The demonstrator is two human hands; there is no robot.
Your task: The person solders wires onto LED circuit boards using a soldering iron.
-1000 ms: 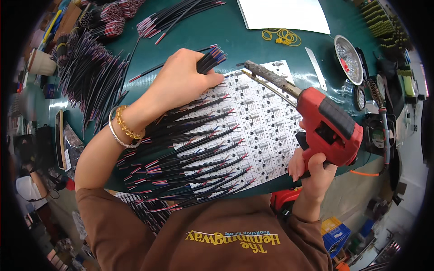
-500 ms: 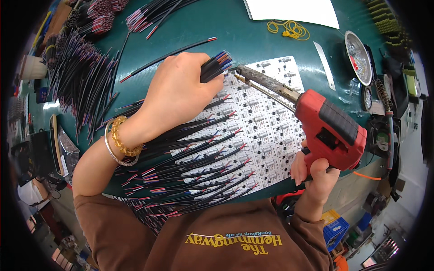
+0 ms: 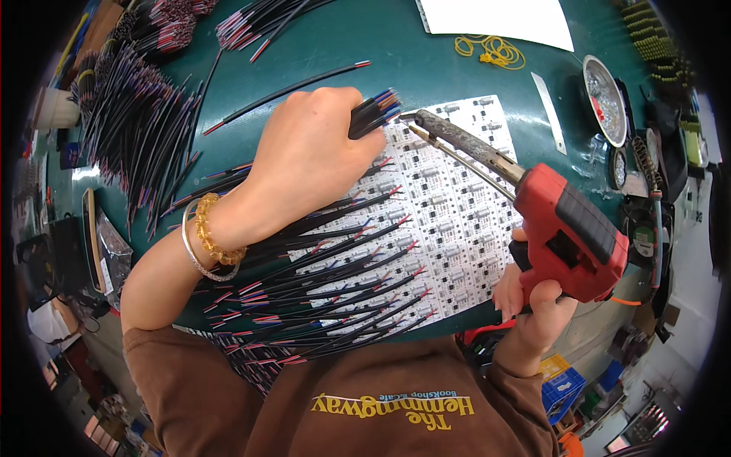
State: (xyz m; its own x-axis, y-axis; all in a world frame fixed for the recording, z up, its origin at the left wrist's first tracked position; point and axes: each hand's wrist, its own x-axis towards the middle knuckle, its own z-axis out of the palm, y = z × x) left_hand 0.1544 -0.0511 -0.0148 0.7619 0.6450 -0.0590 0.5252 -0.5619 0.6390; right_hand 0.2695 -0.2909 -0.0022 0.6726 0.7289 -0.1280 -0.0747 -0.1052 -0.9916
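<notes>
My left hand grips a small bundle of black cables with red and blue ends, held over the top edge of a white panel of circuit boards. My right hand holds a red soldering gun by its handle. Its long dark tip points left and sits close to the cable ends. Many black cables lie in rows across the panel's lower left, fixed to it at their coloured ends.
The green table carries loose black cables at the left and top, a white sheet, yellow rubber bands, a round metal tin and tools at the right edge. A blue crate stands below.
The view has shifted so the work sits nearer. My left hand has drawn the cable bundle closer to the soldering tip. The gun stays in my right hand.
</notes>
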